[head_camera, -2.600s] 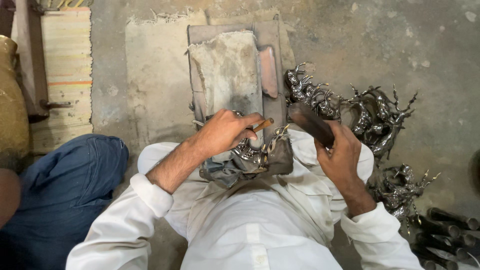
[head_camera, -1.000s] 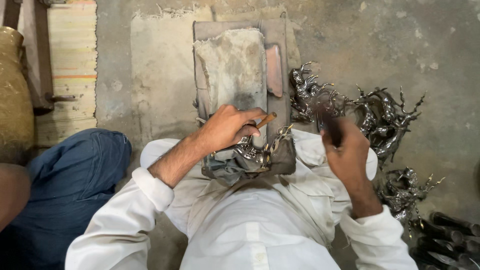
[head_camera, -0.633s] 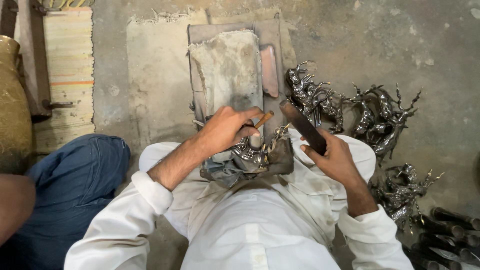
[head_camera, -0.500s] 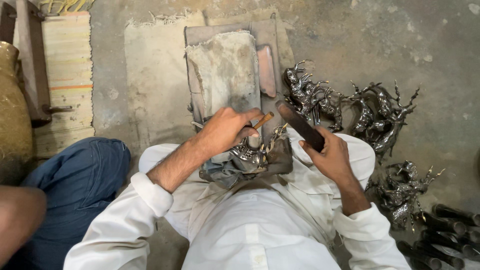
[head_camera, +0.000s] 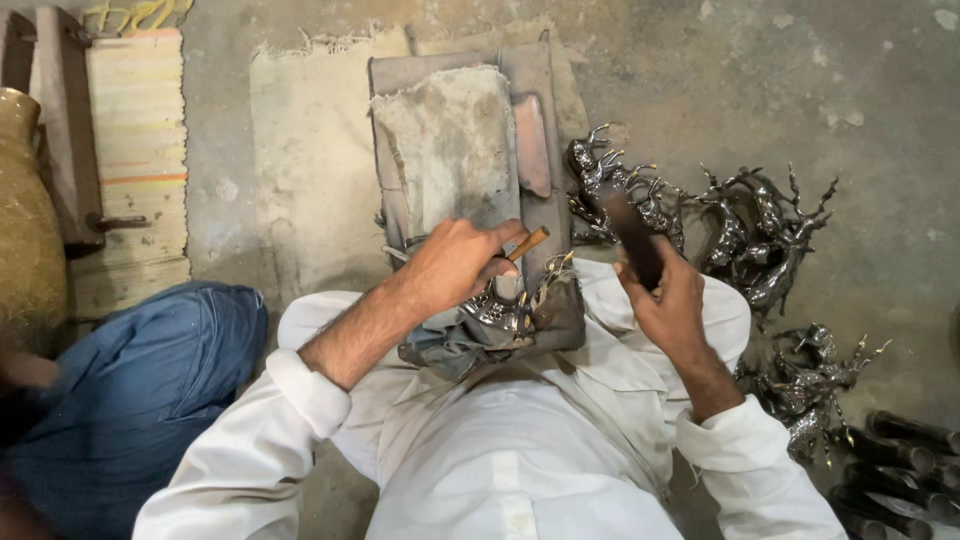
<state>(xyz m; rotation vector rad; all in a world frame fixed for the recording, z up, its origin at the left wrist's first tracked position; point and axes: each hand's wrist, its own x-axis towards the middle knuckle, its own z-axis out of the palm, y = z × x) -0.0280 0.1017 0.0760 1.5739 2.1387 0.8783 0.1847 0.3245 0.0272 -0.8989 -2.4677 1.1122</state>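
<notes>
White sleeves (head_camera: 300, 395), blue trousers (head_camera: 130, 400), shiny dark-silver figurines (head_camera: 760, 230), striped mat (head_camera: 135, 160).

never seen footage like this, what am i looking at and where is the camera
The camera sits on a person's head and looks straight down, so you see their white sleeves, lap and both bare hands. The left hand grips a thin chisel pressed against a shiny metal figure lying on a dark cloth in the lap. The right hand holds a dark hammer raised beside it. Ahead on the concrete floor lies a worn padded block. To the right is a pile of similar antlered metal figures. A second person's blue-trousered leg shows at lower left.
</notes>
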